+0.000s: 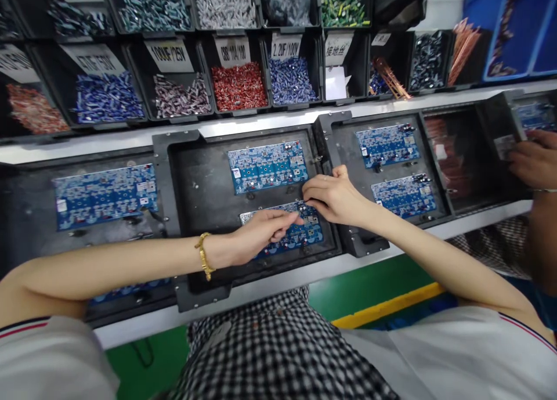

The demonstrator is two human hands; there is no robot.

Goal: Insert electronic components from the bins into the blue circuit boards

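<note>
My left hand (261,233) rests on the lower blue circuit board (304,233) in the middle black carrier tray (191,185), its forefinger stretched toward the right and the other fingers curled under. My right hand (333,195) hovers over the same board's upper right edge with fingers bent together in a pinch; what they hold is too small to make out. A second blue board (266,166) lies above in the same tray. A gold bracelet (203,256) circles my left wrist.
Trays with more blue boards sit to the left (104,195) and right (394,170). Bins of small components (238,85) line the shelf behind. Another person's hand (534,162) works at the far right.
</note>
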